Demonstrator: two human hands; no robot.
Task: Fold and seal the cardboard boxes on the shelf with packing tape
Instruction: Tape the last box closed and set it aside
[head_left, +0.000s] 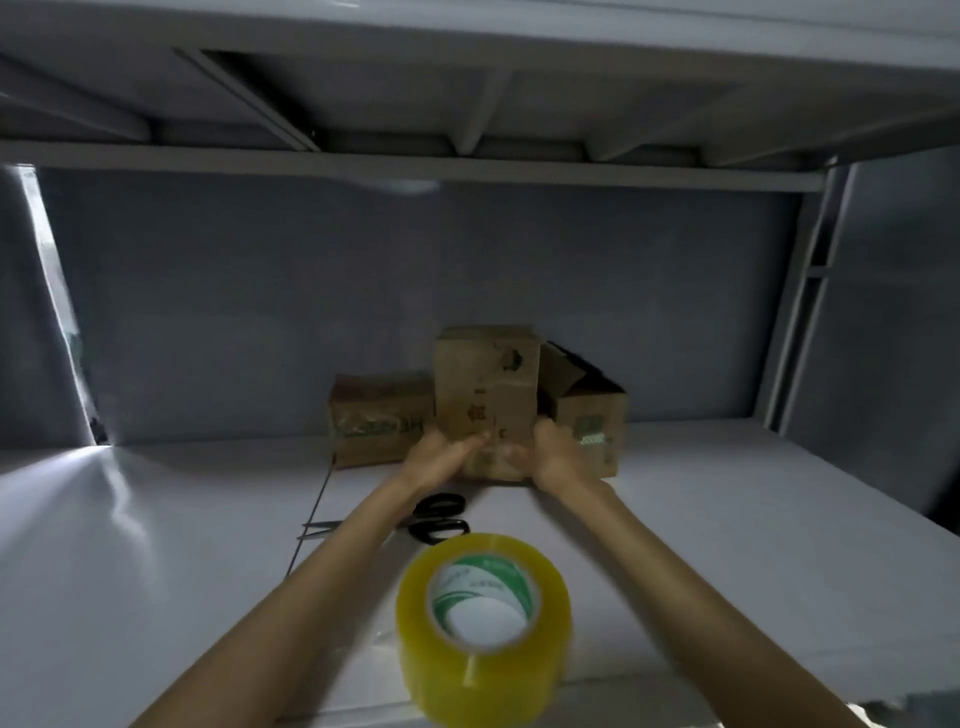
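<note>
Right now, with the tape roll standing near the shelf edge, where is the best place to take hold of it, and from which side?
Probably from above. The tape roll stands on one flat end on the shelf, its hollow core facing up. Hook fingers into the core with the thumb on the yellow outer wall, or span the wall from both sides. Nothing crowds it.

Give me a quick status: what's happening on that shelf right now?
Left hand and right hand both on middle box. Tape roll idle up front, scissors beside. Nothing blocking.

Black-handled scissors (415, 521) lie flat on the white shelf, just nearer the camera than the fingers and a little to their left. A grey back panel (311, 291) stands beyond the fingers, with an upper shelf (467, 109) overhead.
</note>
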